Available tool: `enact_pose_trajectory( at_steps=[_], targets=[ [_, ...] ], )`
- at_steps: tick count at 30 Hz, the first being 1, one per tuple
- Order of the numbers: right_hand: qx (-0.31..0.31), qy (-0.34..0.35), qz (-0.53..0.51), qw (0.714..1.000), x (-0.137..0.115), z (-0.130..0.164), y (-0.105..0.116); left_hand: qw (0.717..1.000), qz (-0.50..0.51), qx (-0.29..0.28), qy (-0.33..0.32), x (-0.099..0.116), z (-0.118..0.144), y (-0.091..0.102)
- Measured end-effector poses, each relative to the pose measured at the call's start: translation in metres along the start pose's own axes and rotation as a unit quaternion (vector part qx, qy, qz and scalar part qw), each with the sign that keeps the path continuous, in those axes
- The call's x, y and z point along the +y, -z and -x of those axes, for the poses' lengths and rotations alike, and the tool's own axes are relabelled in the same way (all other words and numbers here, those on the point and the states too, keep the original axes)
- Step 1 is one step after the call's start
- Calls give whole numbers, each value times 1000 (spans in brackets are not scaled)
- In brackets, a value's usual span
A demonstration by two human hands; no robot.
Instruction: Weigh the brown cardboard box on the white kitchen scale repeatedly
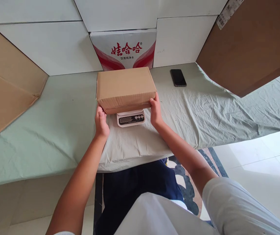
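A closed brown cardboard box (126,83) is gripped between my two hands at its near lower corners. My left hand (101,121) holds the left corner, its fingers partly hidden under the box. At the right corner, my right hand (155,110) has its thumb on the front face. Below the box sits a white digital kitchen scale (131,118), its display and buttons showing past the box's near edge. The box covers the weighing plate, and I cannot tell whether it rests on it or is held just above.
A black phone (178,77) lies on the green cloth (69,107) to the right. Behind stands a white and red carton (124,49) among white panels (52,45). Large brown cardboard sheets (10,85) flank the left side, and another brown cardboard piece (250,45) stands at right.
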State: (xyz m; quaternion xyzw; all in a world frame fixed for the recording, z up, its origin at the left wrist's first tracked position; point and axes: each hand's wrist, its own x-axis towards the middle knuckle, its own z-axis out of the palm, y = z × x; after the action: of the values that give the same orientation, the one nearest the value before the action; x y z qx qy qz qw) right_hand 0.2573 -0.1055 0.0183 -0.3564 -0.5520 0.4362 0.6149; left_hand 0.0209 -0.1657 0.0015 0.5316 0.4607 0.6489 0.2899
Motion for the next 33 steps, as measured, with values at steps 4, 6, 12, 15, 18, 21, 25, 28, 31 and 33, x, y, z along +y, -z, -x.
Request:
enact_pose_trajectory(
  at_steps=[4, 6, 12, 15, 18, 21, 25, 28, 31, 33],
  targets=[
    [1, 3, 0, 1000, 1, 0, -1, 1000, 2, -1, 4, 1, 0, -2],
    [7, -4, -9, 1000, 0, 1, 0, 1000, 4, 1, 8, 2, -1, -2],
    [83, -12, -31, 996, -4, -4, 15, 997, 64, 32, -22, -6, -10, 10],
    [122, -39, -52, 990, -3, -10, 24, 995, 78, 65, -19, -17, -17, 22],
    [147, -76, -88, 982, 2, -15, 27, 994, 83, 75, -8, -30, -22, 30],
    [168, -104, -102, 975, 7, -19, 26, 993, 84, 84, 2, -38, -25, 31],
    [197, -131, -115, 965, 6, -23, 23, 989, 85, 111, 35, -40, -30, 30],
    [217, -150, -132, 955, 4, -24, 23, 984, 101, 128, 75, -39, -35, 32],
    [231, -162, -147, 948, 3, -26, 24, 976, 127, 148, 98, -37, -39, 35],
    [236, -163, -154, 945, 4, -27, 24, 972, 136, 156, 108, -35, -41, 35]
  ],
)
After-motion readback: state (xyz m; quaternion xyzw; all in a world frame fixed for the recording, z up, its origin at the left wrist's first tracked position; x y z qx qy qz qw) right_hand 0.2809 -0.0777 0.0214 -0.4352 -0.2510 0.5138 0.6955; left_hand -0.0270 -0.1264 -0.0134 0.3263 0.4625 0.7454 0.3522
